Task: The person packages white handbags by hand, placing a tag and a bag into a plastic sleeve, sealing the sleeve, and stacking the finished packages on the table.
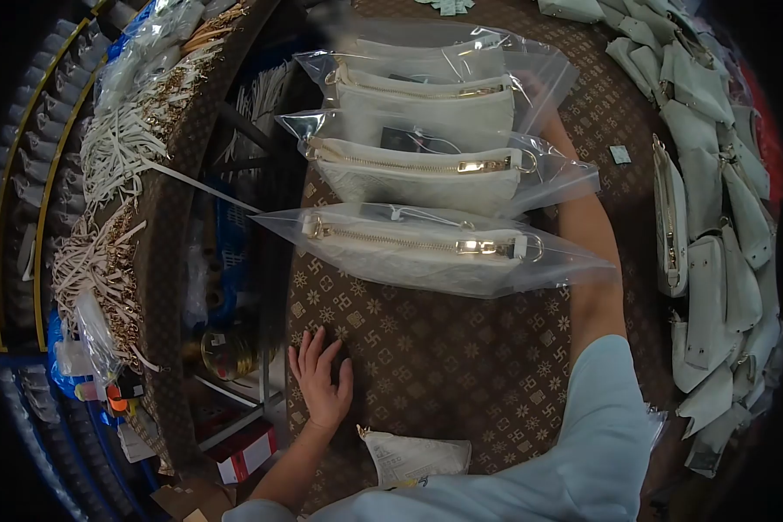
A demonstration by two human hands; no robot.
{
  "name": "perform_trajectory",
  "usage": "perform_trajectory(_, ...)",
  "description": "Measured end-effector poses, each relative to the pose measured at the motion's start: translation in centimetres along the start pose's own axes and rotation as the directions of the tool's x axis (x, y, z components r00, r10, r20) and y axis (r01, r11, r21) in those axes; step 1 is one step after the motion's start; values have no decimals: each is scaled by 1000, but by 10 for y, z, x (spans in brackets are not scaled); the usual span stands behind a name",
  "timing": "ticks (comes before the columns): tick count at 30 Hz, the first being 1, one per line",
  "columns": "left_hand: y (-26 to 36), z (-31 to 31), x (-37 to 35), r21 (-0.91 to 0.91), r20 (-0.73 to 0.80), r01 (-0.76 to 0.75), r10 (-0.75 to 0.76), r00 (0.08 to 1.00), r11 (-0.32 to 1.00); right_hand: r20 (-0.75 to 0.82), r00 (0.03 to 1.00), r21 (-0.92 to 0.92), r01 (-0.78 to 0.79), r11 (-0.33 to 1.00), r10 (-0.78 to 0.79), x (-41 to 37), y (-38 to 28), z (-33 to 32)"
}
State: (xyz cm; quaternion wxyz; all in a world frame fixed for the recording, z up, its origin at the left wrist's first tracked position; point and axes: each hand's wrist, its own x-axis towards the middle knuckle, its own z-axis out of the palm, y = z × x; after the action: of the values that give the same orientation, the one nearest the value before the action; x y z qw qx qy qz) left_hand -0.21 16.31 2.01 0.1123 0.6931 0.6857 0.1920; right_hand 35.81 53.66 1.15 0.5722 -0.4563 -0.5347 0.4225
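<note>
White zippered pouches in clear plastic bags stand in a row across the patterned brown table. The nearest bagged pouch (409,248) has a gold zipper; behind it are a second (418,174) and a third bagged pouch (426,104). My left hand (324,378) rests on the table at the lower left, fingers spread, holding nothing. My right arm reaches forward past the bags' right ends. My right hand (535,91) is beside the farther bags, partly behind clear plastic, and its fingers are not clear. A smaller white pouch (418,456) lies near my body.
Many white pouches (718,287) are piled along the right edge, with one zippered pouch (670,222) beside them. A small pale tag (619,155) lies on the table. Bundles of white straps (117,148) hang over the left side. A red and white box (248,452) sits lower left.
</note>
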Motion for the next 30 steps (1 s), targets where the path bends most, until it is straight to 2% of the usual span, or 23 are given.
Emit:
perform_trajectory(3,-1,1,0,6,-2,-1,1,1000,1000,33,999,-89,-15,996,19,2,-7,1)
perform_trajectory(5,-1,1,0,0,-9,-5,5,1000,1000,31,990,77,-138,987,136,10,-5,1)
perform_trajectory(6,-1,2,0,-4,-15,-8,8,1000,1000,32,990,74,-137,988,135,11,-5,2)
perform_trajectory(8,-1,2,0,-9,-18,-6,6,1000,1000,76,994,289,-103,952,84,13,-4,4)
perform_trajectory(12,-1,2,0,-2,-19,-1,1,1000,1000,197,978,365,-132,922,63,24,2,-1)
perform_trajectory(14,-2,3,2,-6,-25,-1,1,1000,1000,32,998,229,53,972,-61,26,24,-13)
perform_trajectory(15,-2,3,2,-9,-26,-2,2,1000,1000,30,999,223,33,974,-40,29,41,-27)
perform_trajectory(17,-4,5,5,-12,-23,-6,6,1000,1000,121,937,56,323,945,-328,21,76,-57)
perform_trajectory(18,-5,5,2,-9,-37,-11,11,999,1000,-14,999,102,-45,994,47,-14,37,-61)
perform_trajectory(20,-6,7,3,-13,-60,-24,23,998,1000,-180,953,318,-178,931,243,-79,1,-68)
perform_trajectory(21,-6,9,5,-16,-71,-29,27,997,999,35,994,-399,-78,913,101,-99,31,-113)
perform_trajectory(22,-7,10,4,-17,-87,-35,33,996,999,-82,955,-231,-297,926,286,-138,-2,-102)
perform_trajectory(23,-10,10,1,-13,-75,-34,33,997,999,-174,871,-35,-472,881,460,-185,-50,-83)
perform_trajectory(25,-11,15,0,-18,-80,-21,19,997,1000,-186,867,-238,-496,835,462,-261,-94,-72)
perform_trajectory(27,-12,17,7,-16,-98,-59,57,994,998,-94,917,-374,-393,840,387,-336,-135,-57)
perform_trajectory(29,-17,17,7,-44,-94,-73,68,993,996,-71,819,-223,-569,791,569,-411,-163,-33)
perform_trajectory(30,-19,17,8,-70,-83,-82,76,994,994,-46,740,-248,-659,710,671,-445,-173,-18)
